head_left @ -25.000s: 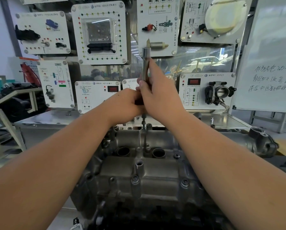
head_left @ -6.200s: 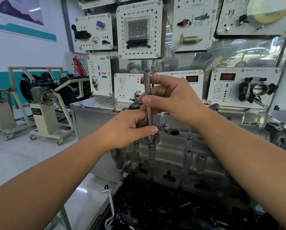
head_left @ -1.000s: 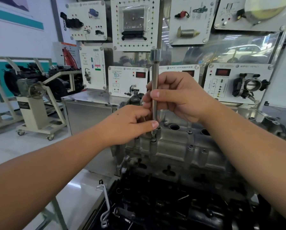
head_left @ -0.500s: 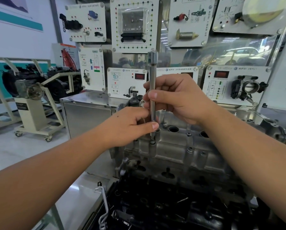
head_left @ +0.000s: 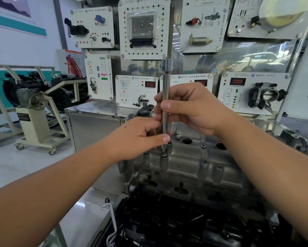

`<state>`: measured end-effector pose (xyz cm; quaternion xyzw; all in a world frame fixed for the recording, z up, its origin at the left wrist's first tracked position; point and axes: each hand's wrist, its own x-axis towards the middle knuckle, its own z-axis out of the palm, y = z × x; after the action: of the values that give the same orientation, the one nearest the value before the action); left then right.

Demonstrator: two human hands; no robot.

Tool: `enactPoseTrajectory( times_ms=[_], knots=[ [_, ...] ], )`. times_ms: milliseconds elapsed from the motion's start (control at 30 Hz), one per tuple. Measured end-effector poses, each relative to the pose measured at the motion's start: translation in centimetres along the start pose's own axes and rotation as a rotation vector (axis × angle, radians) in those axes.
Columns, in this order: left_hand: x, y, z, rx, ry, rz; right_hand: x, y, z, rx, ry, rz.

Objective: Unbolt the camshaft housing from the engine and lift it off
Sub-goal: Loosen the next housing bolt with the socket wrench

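The grey aluminium camshaft housing (head_left: pixel 194 163) lies across the top of the dark engine block (head_left: pixel 194 220). A long steel extension bar (head_left: pixel 165 82) stands upright with its tip in a bolt (head_left: pixel 164 155) at the housing's front left corner. My right hand (head_left: pixel 194 109) grips the bar's middle between thumb and fingers. My left hand (head_left: pixel 140 138) pinches the bar's lower end just above the bolt. Other bolts (head_left: pixel 204 163) sit in bosses along the housing's front edge, and two open plug wells (head_left: pixel 186 140) show behind.
A display wall of training panels (head_left: pixel 144 29) stands right behind the engine, with a steel cabinet (head_left: pixel 94 125) at its left. Other engines on wheeled stands (head_left: pixel 37 107) stand at the far left. A throttle body panel (head_left: pixel 253 93) is at the right. A bent metal rod (head_left: pixel 112 227) lies by the block's near left.
The bar still stands on the same front-left bolt. My hands keep their grip and have shifted only slightly. The view has moved a little.
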<state>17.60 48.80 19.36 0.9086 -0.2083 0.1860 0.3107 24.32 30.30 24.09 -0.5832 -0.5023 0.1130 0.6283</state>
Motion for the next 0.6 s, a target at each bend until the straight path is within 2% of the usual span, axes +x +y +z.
enactPoseTrajectory(
  times_ms=[300,467,600],
  knots=[
    [0.08,-0.6,0.31,0.06,0.095,0.026,0.25,0.72,0.67,-0.036,0.106,-0.074],
    [-0.13,0.0,-0.13,0.007,0.024,0.004,0.03,0.3,0.2,0.01,0.02,0.008],
    [0.02,0.05,0.09,0.022,0.025,0.011,0.0,0.37,0.49,0.006,0.023,-0.02]
  ],
)
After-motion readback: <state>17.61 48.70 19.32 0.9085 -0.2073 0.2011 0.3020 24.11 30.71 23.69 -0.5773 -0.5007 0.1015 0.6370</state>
